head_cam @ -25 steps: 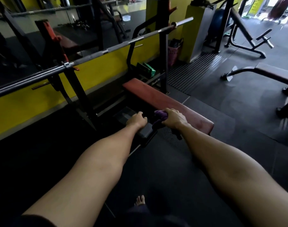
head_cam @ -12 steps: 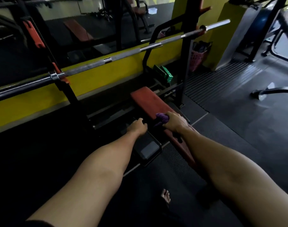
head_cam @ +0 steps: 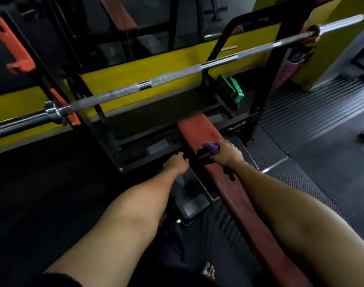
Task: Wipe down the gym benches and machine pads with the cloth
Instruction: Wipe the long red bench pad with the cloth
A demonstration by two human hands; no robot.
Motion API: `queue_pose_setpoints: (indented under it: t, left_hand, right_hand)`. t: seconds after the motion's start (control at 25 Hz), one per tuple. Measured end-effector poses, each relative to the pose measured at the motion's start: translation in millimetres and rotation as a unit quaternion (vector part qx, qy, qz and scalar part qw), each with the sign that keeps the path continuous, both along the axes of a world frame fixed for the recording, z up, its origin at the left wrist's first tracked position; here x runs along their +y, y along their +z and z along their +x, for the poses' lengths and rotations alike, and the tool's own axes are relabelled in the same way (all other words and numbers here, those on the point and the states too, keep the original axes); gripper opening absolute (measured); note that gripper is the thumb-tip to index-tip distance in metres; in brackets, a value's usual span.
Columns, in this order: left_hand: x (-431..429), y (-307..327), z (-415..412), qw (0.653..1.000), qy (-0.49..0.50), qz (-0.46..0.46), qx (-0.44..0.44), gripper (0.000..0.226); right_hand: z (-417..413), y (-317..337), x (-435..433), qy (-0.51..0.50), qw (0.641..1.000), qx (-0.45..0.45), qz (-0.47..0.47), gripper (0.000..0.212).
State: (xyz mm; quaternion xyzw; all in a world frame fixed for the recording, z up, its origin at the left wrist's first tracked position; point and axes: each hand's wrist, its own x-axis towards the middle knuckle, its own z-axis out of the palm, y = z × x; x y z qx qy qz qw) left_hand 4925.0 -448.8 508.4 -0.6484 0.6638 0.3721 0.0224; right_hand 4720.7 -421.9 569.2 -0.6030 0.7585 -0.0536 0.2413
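Ahead, a steel barbell (head_cam: pixel 177 76) crosses the rack from low left to high right. Beneath it the bench (head_cam: pixel 199 131) runs lengthwise from its far end under the bar down toward the near right. Its pad is long, narrow and a dull, worn red. The right hand (head_cam: pixel 228 153) sits on the pad towards its far end, fingers curled round a bunched purple cloth (head_cam: pixel 210 149) at the pad's left edge. The left hand (head_cam: pixel 177 162) lies just beside that edge, fingers bent downward; whether they hold anything cannot be told.
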Motion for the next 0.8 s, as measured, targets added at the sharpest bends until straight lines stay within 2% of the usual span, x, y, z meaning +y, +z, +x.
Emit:
queue_pose_setpoints:
  t: [0.12,0.36,0.68,0.8]
  left_hand:
    - [-61.9,-26.1,-4.4,1.000,-0.013,0.019,-0.012,0.056]
    - [-160.8,-75.8,-19.4,0.999,-0.009,0.036,-0.010,0.053]
    - [-262.5,-228.4,-51.8,0.999,0.017,-0.029,-0.009,0.045]
    - [-291.6,-278.8,-69.0,0.997,0.031,-0.066,-0.002,0.049]
  right_hand:
    - [1.6,-22.3,-52.7,-0.014,0.999,-0.013,0.034,0.050]
    - [-2.8,-79.9,-148.5,-0.026,0.999,-0.027,0.037,0.053]
    - [-15.0,-251.8,-254.9,-0.017,0.998,-0.015,-0.053,0.077]
    - [-11.2,-319.4,-269.9,0.001,1.000,-0.019,-0.011,0.079]
